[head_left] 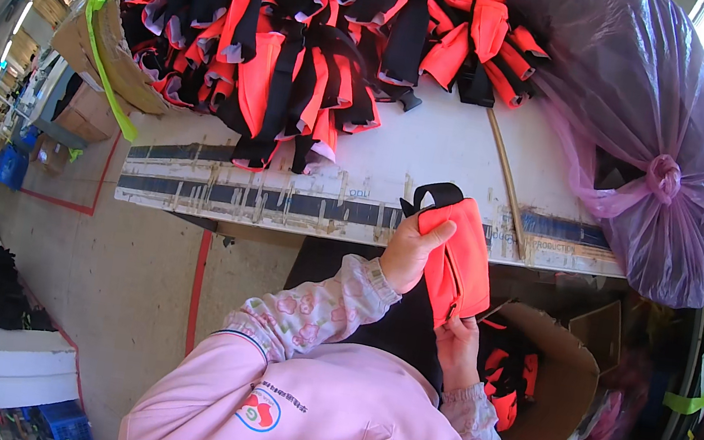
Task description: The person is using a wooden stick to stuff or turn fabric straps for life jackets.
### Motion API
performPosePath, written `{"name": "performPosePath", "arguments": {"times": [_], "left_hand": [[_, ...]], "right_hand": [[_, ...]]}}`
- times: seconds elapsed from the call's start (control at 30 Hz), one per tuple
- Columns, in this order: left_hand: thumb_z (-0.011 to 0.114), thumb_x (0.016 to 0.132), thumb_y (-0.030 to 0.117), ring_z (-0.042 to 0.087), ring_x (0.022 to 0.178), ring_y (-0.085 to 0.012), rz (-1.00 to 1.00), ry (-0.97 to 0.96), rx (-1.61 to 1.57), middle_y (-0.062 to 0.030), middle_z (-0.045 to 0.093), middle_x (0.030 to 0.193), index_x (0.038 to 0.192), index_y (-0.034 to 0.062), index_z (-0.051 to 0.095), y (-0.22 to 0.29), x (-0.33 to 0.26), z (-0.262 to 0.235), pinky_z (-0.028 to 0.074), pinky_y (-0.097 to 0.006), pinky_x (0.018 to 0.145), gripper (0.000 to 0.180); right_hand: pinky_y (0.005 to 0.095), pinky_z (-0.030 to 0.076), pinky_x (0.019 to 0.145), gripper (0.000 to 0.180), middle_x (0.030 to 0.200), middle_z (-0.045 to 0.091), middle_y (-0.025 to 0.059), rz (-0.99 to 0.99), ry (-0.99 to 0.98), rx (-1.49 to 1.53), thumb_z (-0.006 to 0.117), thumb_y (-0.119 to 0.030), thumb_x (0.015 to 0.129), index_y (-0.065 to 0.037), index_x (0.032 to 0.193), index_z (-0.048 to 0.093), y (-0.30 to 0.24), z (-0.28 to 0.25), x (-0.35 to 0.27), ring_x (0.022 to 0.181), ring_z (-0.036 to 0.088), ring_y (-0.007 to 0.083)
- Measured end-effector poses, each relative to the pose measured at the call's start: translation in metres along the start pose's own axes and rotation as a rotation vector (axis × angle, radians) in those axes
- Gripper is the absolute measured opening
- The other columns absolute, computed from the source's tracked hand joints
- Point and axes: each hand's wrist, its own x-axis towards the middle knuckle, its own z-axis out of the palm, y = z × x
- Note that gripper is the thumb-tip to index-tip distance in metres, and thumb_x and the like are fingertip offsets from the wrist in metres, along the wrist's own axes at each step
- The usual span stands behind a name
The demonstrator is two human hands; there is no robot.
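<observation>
In front of my body, just off the table's near edge, I hold a bright orange-red zip pouch point(465, 269) with a black strap loop at its top. My left hand point(409, 251) grips its upper left side, thumb on the front face. At the lower end, my right hand point(459, 344) pinches the corner near where the zipper ends. The zipper line runs down the pouch's face and looks closed for most of its length. What lies inside the pouch is hidden.
A heap of orange-red and black sewn pieces point(256, 69) covers the back of the white table point(362, 153). A wooden stick point(507, 184) lies across it. To the right bulges a tied purple plastic bag point(659, 111). Below stands an open cardboard box point(563, 361) holding similar orange-red pieces.
</observation>
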Motion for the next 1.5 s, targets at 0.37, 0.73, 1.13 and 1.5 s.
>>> {"name": "performPosePath", "arguments": {"times": [0.37,0.73,1.13,1.5], "left_hand": [[0.058,0.089,0.021,0.057,0.092,-0.0118,-0.293,-0.453,0.317,-0.0053,0.06,0.104,0.114,0.0,0.054,0.027,-0.005,-0.005,0.044,-0.028,0.087,0.033],[0.063,0.083,0.021,0.058,0.063,-0.0143,0.28,0.268,0.949,-0.0058,0.054,0.095,0.112,0.0032,0.046,0.098,0.173,-0.11,0.05,-0.026,0.054,0.038],[0.063,0.08,0.019,0.052,0.045,-0.0118,0.225,0.291,1.049,-0.0048,0.058,0.065,0.084,-0.0002,0.059,0.118,0.231,-0.064,0.042,-0.026,0.04,0.02],[0.061,0.085,0.017,0.048,0.045,-0.006,-0.189,0.089,0.742,0.0011,0.05,0.062,0.073,0.0071,0.048,0.023,-0.002,-0.069,0.039,-0.02,0.042,0.019]], "right_hand": [[0.0314,0.052,0.075,0.031,0.1,0.061,0.0082,-0.355,0.177,-0.356,0.058,0.002,0.071,-0.001,0.102,0.056,-0.114,0.001,-0.038,0.082,0.063,0.0189],[0.0222,0.043,0.06,0.029,0.08,0.058,0.0009,-0.153,0.826,-1.594,0.057,-0.002,0.076,0.007,0.104,0.057,-0.323,-0.172,-0.227,0.069,0.052,0.0096],[0.0276,0.048,0.075,0.037,0.09,0.061,0.0098,-0.323,0.018,-1.582,0.064,0.001,0.074,0.004,0.11,0.055,-0.213,0.014,-0.005,0.084,0.058,0.0166],[0.0431,0.039,0.095,0.086,0.136,0.033,0.022,-0.54,-0.584,-1.811,0.079,-0.02,0.06,-0.009,0.134,0.036,-0.087,0.137,0.079,0.114,0.045,0.0388]]}}
